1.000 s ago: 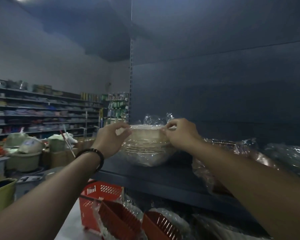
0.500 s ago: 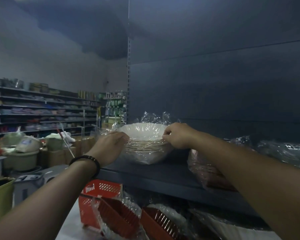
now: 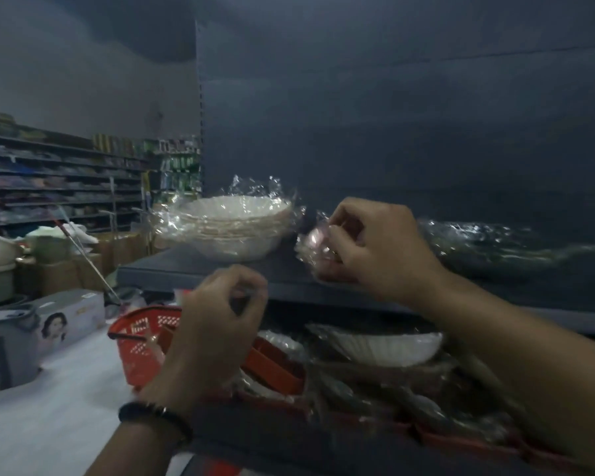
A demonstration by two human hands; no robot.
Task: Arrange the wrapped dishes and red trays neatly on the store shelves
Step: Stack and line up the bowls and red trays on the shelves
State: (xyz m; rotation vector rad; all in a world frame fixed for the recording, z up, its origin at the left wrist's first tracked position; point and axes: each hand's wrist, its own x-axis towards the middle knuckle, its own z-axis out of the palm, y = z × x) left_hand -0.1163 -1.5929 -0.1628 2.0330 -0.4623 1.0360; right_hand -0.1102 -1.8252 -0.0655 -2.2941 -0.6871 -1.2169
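Left hand (image 3: 220,314) below front edge of shelf (image 3: 172,269), fingers loosely curled, empty; wrapped bowl stack (image 3: 231,225) near its left end; right hand (image 3: 375,245) pinching film of wrapped dish (image 3: 315,245) just beside. Likely heavy, brittle, slippery: best gripped under rims, not film.

The wrapped bowl stack (image 3: 232,228) sits on the shelf (image 3: 186,271) at its left end, a basket (image 3: 140,341) and wrapped dishes (image 3: 385,347) below.
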